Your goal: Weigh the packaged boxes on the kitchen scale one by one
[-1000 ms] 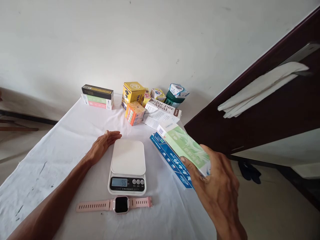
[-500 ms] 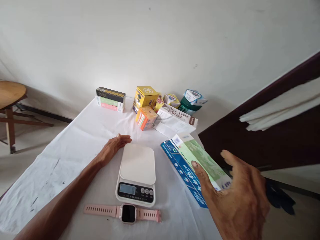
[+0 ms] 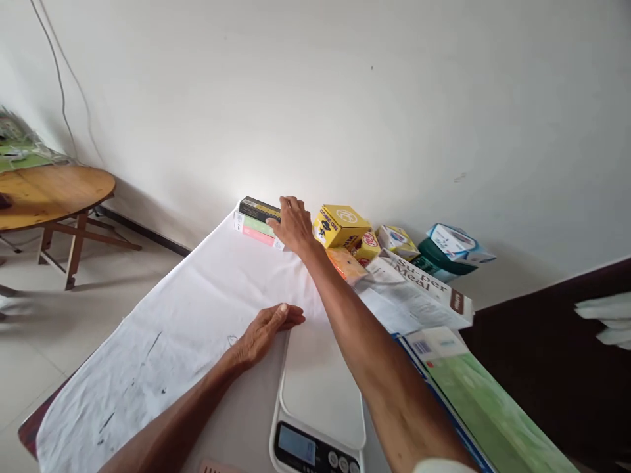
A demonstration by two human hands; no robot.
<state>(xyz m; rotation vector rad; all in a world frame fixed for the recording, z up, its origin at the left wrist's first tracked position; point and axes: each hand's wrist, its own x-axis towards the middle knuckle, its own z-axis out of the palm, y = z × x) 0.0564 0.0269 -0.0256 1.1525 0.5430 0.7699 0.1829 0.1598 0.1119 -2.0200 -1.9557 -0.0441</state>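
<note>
1. White cloth [image 3: 197,289] covered the surface [image 3: 29,424] by the wall [image 3: 315,98].
2. The right hand [image 3: 293,223], half-curled, arched at one end of the black box [image 3: 256,209], its grip unclear to me; green-and-pink packaging [image 3: 255,232] supported the box.
3. The left hand [image 3: 263,333], empty, lay extended beside the digital scale [image 3: 320,384], perhaps for steadiness.

Quantities in view: kitchen scale [image 3: 320,394], one; black box [image 3: 259,209], one; "COME ON" box [image 3: 340,225], one; smaller yellow packages [image 3: 365,247], two; orange box [image 3: 346,263], one; "Su-per Meal" box [image 3: 424,284], one; dark green container [image 3: 444,261], one; blue-and-white box [image 3: 457,243], one; large green box [image 3: 486,387], one; round wooden table [image 3: 59,187], one. Coloured bands [image 3: 256,231] beneath the black box: two, one green, one pink.
</note>
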